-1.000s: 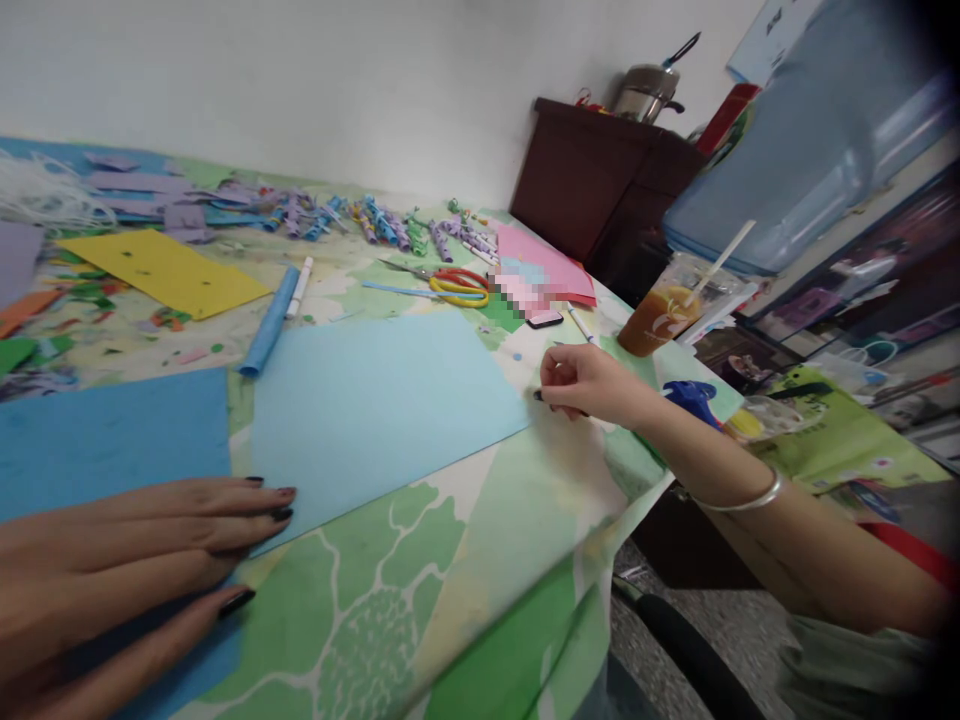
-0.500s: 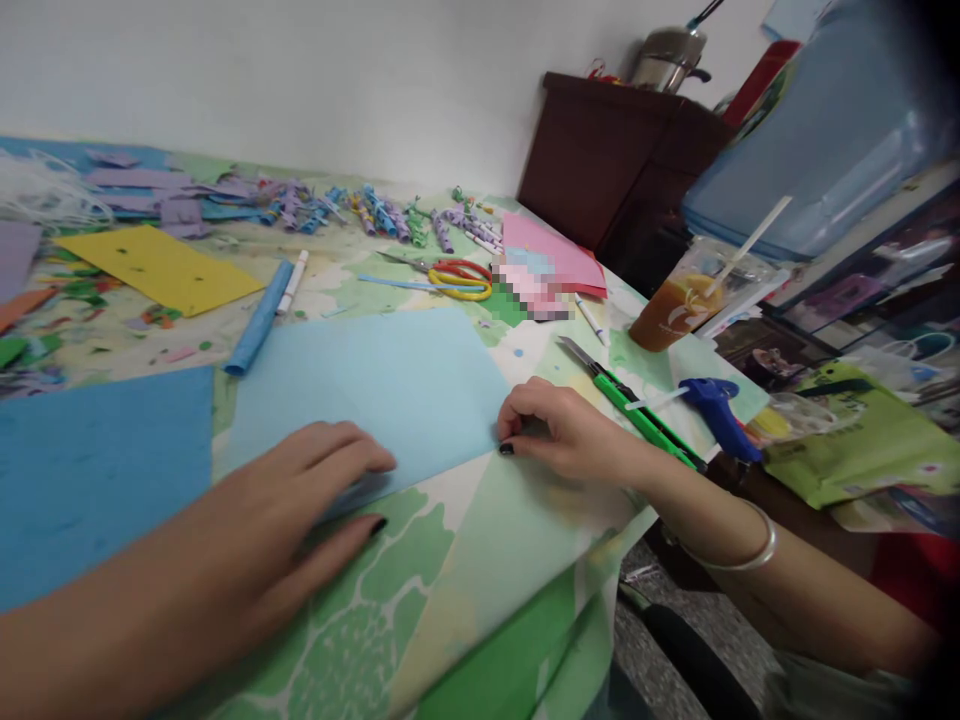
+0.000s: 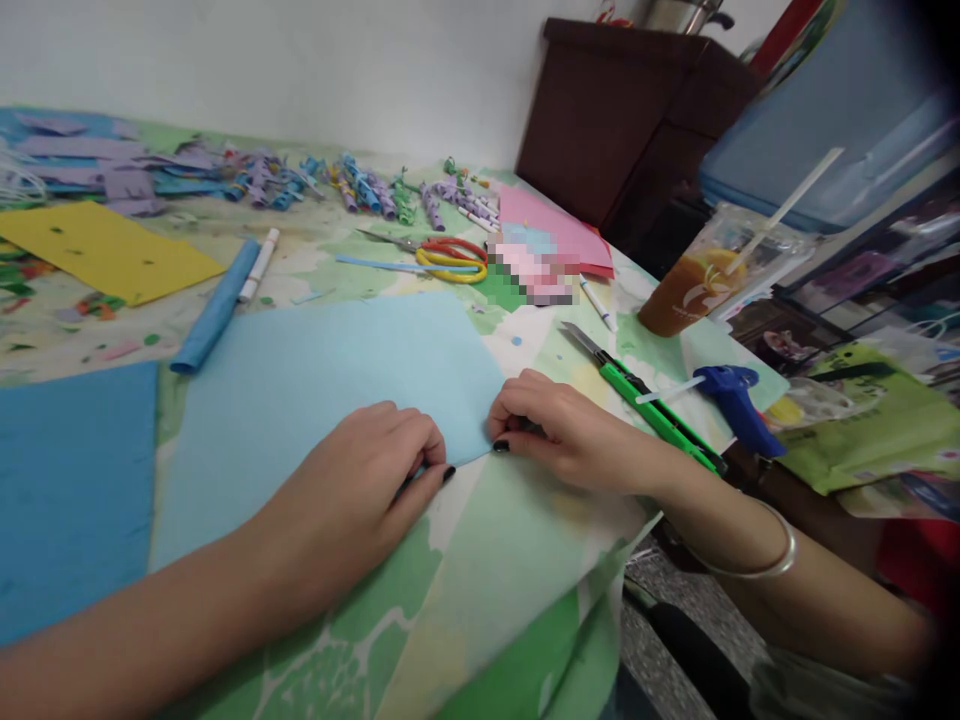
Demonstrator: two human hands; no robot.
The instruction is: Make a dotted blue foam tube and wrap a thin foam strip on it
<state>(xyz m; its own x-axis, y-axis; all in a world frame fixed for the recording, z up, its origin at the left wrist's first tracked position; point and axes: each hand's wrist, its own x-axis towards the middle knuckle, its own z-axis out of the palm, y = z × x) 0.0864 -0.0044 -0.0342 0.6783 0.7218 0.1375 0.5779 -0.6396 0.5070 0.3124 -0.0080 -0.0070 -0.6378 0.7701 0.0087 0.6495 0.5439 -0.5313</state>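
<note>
A light blue sheet of paper [image 3: 337,350] lies flat on the patterned tablecloth in front of me. At its near edge, my left hand [image 3: 367,470] has its thumb and fingers pinched together on the paper. My right hand [image 3: 559,430] pinches the near right corner of the same sheet, a silver bangle on its wrist. The fingertips hide the edge they grip. Just right of my right hand lies a green box cutter [image 3: 656,415] with its blade out. A darker blue sheet [image 3: 67,490] lies left of the light one.
Beyond the sheet are a blue paper roll [image 3: 216,305], a white marker [image 3: 259,265] and red-and-yellow scissors [image 3: 450,260]. Paper curls [image 3: 367,185] line the back. A blue glue gun [image 3: 739,405] and a drink cup [image 3: 694,285] stand at the right, near the table edge.
My left hand has moved right along the near edge, and its thumb has closed toward the fingers on the paper. My right hand stays at the corner. The view has shifted slightly.
</note>
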